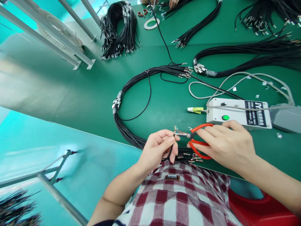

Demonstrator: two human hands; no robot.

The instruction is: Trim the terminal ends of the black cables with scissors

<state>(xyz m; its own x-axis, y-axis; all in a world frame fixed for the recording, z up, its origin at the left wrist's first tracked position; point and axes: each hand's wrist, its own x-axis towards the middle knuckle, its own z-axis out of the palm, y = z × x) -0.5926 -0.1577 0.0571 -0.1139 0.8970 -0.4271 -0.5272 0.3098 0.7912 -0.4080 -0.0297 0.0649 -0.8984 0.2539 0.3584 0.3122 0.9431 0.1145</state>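
Note:
My left hand (162,144) pinches a black cable (171,151) close to its end, where thin coloured wires fan out upward. In my right hand (225,141) are scissors with orange-red handles (199,153), their handles spread apart. The blades (182,134) point left and reach the bared wires just above my left fingertips. A curved bundle of black cables (124,128) lies on the table to the left and runs under my left hand. Its stripped ends (188,156) show below the scissors, near the table's front edge.
A white box with a green button (237,113) and a yellow-green tip (196,110) sits beyond my right hand, with a looped grey cord (256,74). More cable bundles (119,31) lie on the green table (77,88). Another person's hand (173,3) shows at the top.

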